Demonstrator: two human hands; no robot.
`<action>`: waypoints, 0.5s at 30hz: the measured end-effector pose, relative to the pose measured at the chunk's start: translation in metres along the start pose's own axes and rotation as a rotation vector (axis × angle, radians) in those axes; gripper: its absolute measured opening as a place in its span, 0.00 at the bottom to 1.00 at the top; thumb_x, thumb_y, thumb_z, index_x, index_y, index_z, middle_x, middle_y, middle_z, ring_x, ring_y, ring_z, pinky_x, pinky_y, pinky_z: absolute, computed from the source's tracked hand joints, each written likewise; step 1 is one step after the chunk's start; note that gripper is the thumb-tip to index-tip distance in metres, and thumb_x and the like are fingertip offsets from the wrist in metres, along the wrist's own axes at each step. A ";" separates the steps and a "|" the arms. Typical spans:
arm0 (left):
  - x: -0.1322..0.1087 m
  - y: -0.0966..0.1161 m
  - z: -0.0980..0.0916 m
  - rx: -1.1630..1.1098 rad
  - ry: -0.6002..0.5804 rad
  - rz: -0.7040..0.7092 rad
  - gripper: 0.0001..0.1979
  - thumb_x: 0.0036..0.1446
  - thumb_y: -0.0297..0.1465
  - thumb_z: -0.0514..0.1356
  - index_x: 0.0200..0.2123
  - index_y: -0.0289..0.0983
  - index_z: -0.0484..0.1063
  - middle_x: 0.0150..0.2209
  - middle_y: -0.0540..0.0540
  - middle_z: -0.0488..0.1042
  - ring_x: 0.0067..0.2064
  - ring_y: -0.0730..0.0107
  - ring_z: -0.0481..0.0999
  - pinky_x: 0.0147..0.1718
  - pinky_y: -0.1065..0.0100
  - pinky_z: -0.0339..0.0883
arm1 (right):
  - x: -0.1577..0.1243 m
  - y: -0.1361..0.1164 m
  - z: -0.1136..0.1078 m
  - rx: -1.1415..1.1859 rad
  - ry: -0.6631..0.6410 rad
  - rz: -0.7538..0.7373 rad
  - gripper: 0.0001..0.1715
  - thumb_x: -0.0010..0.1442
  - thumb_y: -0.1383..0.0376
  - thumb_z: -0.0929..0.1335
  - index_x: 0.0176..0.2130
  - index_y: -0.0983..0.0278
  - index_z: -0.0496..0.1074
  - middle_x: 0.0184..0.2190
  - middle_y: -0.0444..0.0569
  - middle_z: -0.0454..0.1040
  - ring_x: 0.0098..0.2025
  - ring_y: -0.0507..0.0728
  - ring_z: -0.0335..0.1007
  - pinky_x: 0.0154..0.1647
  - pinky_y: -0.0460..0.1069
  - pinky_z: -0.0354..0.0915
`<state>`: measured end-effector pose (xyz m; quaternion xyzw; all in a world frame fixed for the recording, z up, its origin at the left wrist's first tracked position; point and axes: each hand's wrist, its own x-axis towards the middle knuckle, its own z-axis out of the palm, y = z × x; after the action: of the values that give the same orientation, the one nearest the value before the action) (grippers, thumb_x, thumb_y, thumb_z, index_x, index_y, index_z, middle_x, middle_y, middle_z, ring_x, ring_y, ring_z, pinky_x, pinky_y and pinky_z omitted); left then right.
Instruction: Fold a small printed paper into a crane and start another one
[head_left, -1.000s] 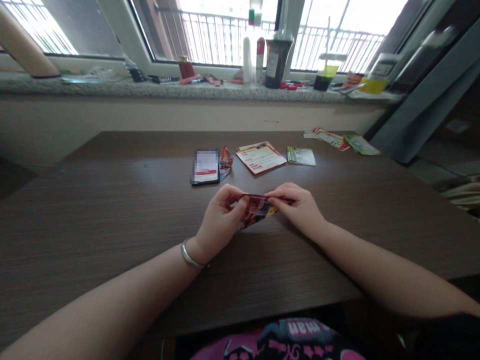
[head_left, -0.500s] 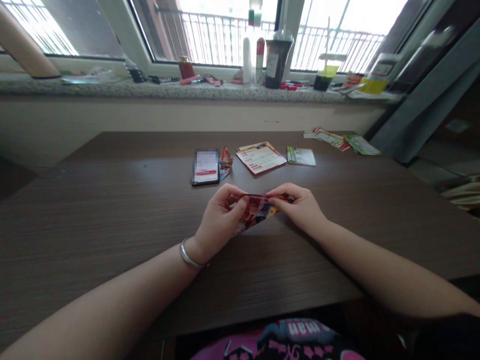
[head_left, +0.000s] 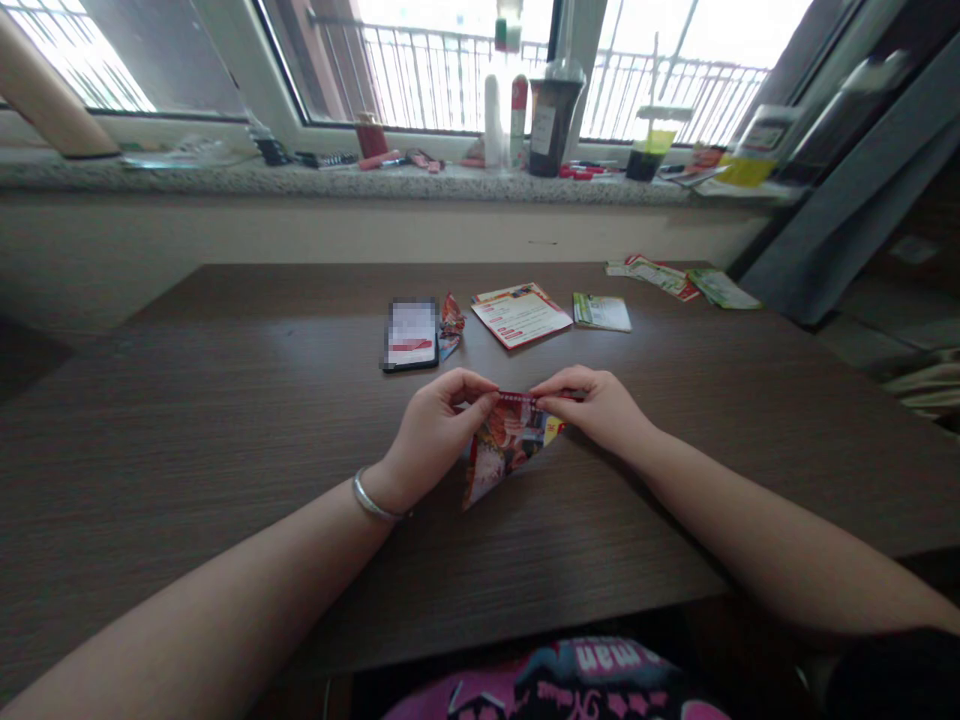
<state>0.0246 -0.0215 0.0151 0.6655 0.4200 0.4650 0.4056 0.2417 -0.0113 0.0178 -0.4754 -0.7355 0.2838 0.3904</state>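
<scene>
A glossy printed sheet of paper point(head_left: 511, 438), folded into a roughly triangular shape, hangs between my hands above the table. Red, yellow and picture-like patches cover it, and one corner points down to the left. Thumb and fingers of my left hand point(head_left: 433, 438) pinch its top edge at the left. My right hand point(head_left: 600, 412) pinches the same edge a little further right, thumb in front. A narrow band with small white marks runs along that edge between my fingertips. Part of the paper's right end is hidden by my right hand.
Beyond my hands lie a phone point(head_left: 411, 335), a small folded red paper piece point(head_left: 451, 325), stacked printed sheets point(head_left: 523, 316) and a smaller stack point(head_left: 602, 312). More leaflets point(head_left: 664, 278) lie at the table's point(head_left: 247, 450) far right. Bottles and a dark cup point(head_left: 551, 125) stand on the sill.
The paper now tilts more toward me, showing more of its printed face and its lower corner. My left hand has shifted slightly left. Both hands keep their pinch.
</scene>
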 end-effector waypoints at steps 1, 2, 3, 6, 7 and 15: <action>0.000 0.000 0.000 -0.001 0.005 0.000 0.08 0.54 0.35 0.62 0.34 0.36 0.73 0.32 0.47 0.77 0.33 0.70 0.76 0.32 0.70 0.71 | 0.000 0.000 0.000 0.000 0.005 0.005 0.07 0.51 0.66 0.72 0.33 0.58 0.80 0.30 0.46 0.78 0.34 0.54 0.71 0.37 0.51 0.66; 0.000 0.000 0.000 0.000 0.010 0.000 0.08 0.54 0.35 0.62 0.35 0.36 0.73 0.32 0.47 0.77 0.34 0.70 0.76 0.33 0.70 0.71 | 0.000 0.000 0.001 0.001 0.010 0.010 0.07 0.51 0.66 0.72 0.33 0.58 0.80 0.30 0.46 0.78 0.33 0.54 0.71 0.37 0.51 0.66; -0.001 0.000 0.001 0.005 0.017 0.003 0.09 0.55 0.35 0.62 0.35 0.36 0.73 0.33 0.47 0.77 0.34 0.70 0.76 0.33 0.70 0.71 | 0.000 0.000 0.001 0.002 0.016 0.013 0.07 0.50 0.66 0.72 0.33 0.58 0.80 0.30 0.46 0.78 0.33 0.54 0.71 0.37 0.51 0.66; -0.001 0.000 0.001 0.023 0.027 0.015 0.09 0.55 0.36 0.62 0.35 0.36 0.74 0.33 0.47 0.77 0.34 0.70 0.77 0.34 0.69 0.71 | 0.000 0.000 0.001 0.009 0.032 0.016 0.06 0.50 0.66 0.72 0.32 0.59 0.80 0.29 0.46 0.78 0.33 0.54 0.70 0.37 0.51 0.66; -0.001 -0.001 0.001 0.025 0.025 0.019 0.09 0.55 0.36 0.62 0.35 0.36 0.74 0.33 0.47 0.77 0.34 0.70 0.77 0.34 0.69 0.71 | 0.000 0.000 0.001 0.013 0.032 0.015 0.06 0.50 0.66 0.72 0.32 0.59 0.80 0.29 0.46 0.78 0.33 0.54 0.70 0.37 0.51 0.66; 0.000 -0.002 -0.002 0.042 0.002 0.046 0.10 0.54 0.35 0.63 0.39 0.37 0.75 0.35 0.47 0.79 0.36 0.69 0.78 0.36 0.68 0.74 | 0.000 0.001 0.000 -0.016 0.031 0.037 0.06 0.51 0.66 0.72 0.33 0.59 0.80 0.29 0.46 0.78 0.33 0.54 0.70 0.36 0.50 0.65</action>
<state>0.0221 -0.0200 0.0137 0.6830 0.4144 0.4659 0.3804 0.2422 -0.0106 0.0166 -0.4961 -0.7228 0.2779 0.3927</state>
